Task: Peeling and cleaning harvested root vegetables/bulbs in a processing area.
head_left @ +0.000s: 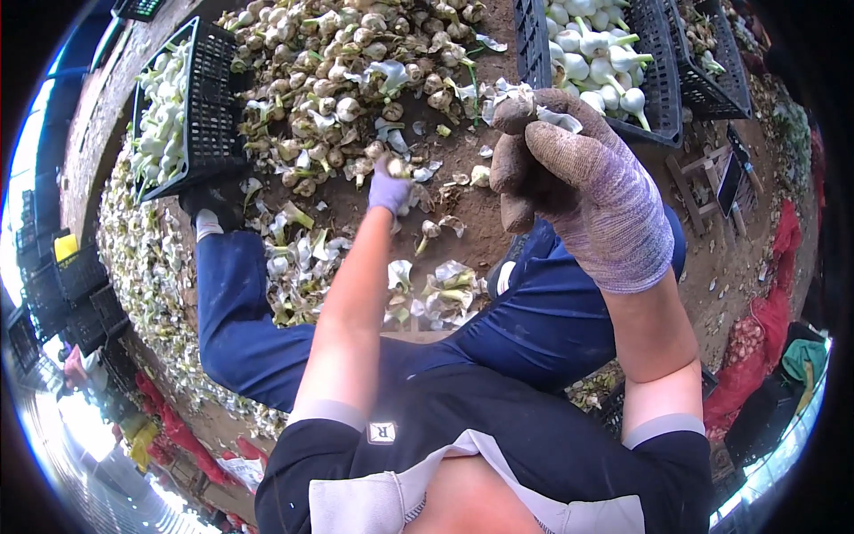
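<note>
My left hand [390, 189], in a light purple glove, reaches to the near edge of a heap of untrimmed garlic [320, 89]. Its fingers are closed around a garlic bulb [398, 167], mostly hidden by the glove. Raised closer to me, my right hand [592, 178] wears a purple glove with brown, soiled fingers. Thumb and forefinger pinch papery white garlic skin [559, 120], and more flakes cling to the fingertips. Whether anything else is inside that hand is hidden. Peeled-off skins [445, 289] and stalk pieces litter the ground between my legs.
A black crate [213, 116] of cleaned white garlic stands at the left; another black crate [654, 111] of white bulbs is at the upper right. Beyond it is a third crate [716, 93]. A small wooden frame [698, 182] and red mesh sacks [756, 343] lie farther right.
</note>
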{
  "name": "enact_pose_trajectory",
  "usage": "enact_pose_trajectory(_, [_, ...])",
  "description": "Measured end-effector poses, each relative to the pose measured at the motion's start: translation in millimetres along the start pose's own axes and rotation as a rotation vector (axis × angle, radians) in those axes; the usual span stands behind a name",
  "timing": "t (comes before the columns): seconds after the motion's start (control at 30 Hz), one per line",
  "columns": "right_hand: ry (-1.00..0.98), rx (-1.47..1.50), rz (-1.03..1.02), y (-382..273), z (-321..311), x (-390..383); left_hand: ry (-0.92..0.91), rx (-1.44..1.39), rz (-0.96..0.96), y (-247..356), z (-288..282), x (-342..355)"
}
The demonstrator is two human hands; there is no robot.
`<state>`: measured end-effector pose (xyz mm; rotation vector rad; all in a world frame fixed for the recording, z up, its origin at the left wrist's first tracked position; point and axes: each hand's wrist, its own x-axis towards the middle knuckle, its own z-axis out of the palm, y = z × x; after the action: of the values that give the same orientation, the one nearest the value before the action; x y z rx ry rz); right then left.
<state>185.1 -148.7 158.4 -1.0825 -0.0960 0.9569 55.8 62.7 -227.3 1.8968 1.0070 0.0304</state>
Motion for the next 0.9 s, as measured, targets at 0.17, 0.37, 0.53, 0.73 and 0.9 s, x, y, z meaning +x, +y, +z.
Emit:
enact_pose_trajectory(0.17, [0.062, -0.004, 0.008, 0, -8, 0, -0.308, -0.687, -0.188, 66, -14, 44])
enact_pose_trajectory(0.37, [0.067, 0.011, 0.034, -4, -8, 1, -0.255, -0.999, -0.369, 96, -22, 62])
enact_pose_trajectory(0.53, [0.063, 0.026, 0.088, -6, -1, 5, -0.294, -0.836, -0.244, 73, -12, 78])
enact_pose_trajectory(0.73, [0.133, 0.003, 0.101, -8, 0, 2, -0.086, -1.002, -0.303, 75, 14, 66])
enact_pose_trajectory(0.9, [0.166, -0.013, 0.117, -10, -1, 1, -0.082, -1.272, -0.350, 48, 33, 54])
